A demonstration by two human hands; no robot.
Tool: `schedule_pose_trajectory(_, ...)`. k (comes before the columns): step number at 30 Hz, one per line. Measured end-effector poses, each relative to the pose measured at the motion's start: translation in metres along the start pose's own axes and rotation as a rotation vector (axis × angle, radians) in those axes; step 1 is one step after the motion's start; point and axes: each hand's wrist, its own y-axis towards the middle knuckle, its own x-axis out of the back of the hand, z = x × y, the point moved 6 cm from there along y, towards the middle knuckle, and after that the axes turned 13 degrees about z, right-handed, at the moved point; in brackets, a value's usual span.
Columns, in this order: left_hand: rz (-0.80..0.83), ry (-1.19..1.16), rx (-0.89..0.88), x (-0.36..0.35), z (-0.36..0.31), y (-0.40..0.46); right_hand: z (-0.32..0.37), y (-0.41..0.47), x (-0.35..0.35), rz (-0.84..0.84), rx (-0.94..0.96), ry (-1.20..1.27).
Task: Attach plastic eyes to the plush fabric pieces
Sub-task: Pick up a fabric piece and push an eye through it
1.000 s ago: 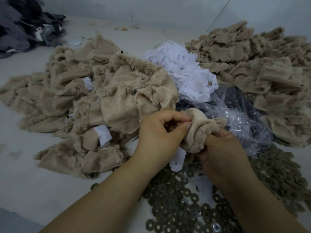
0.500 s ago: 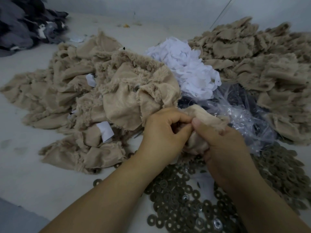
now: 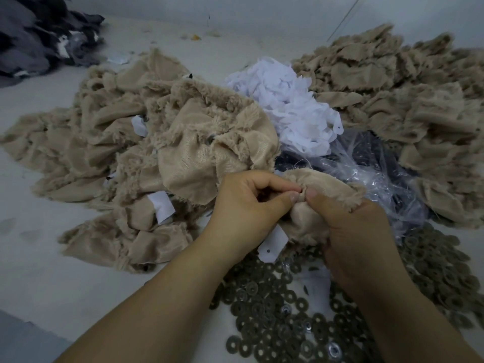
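At your far left, a dark grey and black heap of fabric (image 3: 39, 40) lies at the back corner of the pale grey worktop (image 3: 34, 258). Next comes a broad pile of beige plush fabric pieces (image 3: 136, 153), furry side and smooth backing mixed, with small white paper tags (image 3: 161, 210) tucked among them. Your left hand (image 3: 246, 210) sits at the near edge of that pile, its fingers (image 3: 277, 184) curled in and thumb pressed forward, pinching a fold of the single beige plush fabric piece (image 3: 322, 187) you hold in the middle of the scene, just above the worktop. Your right hand (image 3: 358, 237) grips the same piece from the other side, thumb tip meeting the left thumb at the gathered fold, the remaining fingers wrapped beneath the cloth and hidden. You cannot tell whether a plastic eye sits inside the fold. A white tag with a punched hole (image 3: 272, 243) hangs below the piece between your wrists. Behind lies a mound of white cut fabric shapes (image 3: 285, 106), then a crumpled clear plastic bag with dark contents (image 3: 366, 169). Dark round washers (image 3: 275, 305) are strewn under your forearms, and a second beige plush pile (image 3: 408, 100) fills the right.
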Motion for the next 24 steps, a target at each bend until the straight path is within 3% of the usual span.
schedule_pose_trajectory(14, -0.112, 0.074, -0.046, 0.006, -0.007, -0.003, 0.013, 0.008, 0.010, -0.011, -0.035, -0.206)
schedule_pose_trajectory(24, -0.156, 0.103, -0.045, 0.010, -0.006, -0.004, 0.001, 0.021, 0.006, 0.049, -0.072, -0.146)
